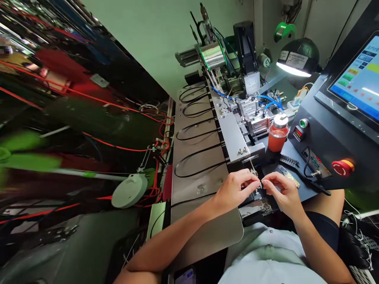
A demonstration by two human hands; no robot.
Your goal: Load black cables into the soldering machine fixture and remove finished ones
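Note:
In the head view, my left hand [238, 187] and my right hand [282, 193] meet at the near end of the machine's metal track [235, 138]. Thumb and fingers are pinched together on both, with the fingertips almost touching. Whatever sits between them is too small and too covered to make out. Just below the fingertips is a small metal fixture [256, 209]. Black cables [195, 148] lie in loops on the grey bench, their ends running to the track; one passes toward my left forearm.
Right of the track stand an orange-red bottle [276, 140], a black brush [291, 161] and a control panel with a red emergency button [342, 167]. A lit lamp [299, 59] hangs behind. A solder-like wire spool [213, 56] sits at the far end. A phone [185, 276] lies near me.

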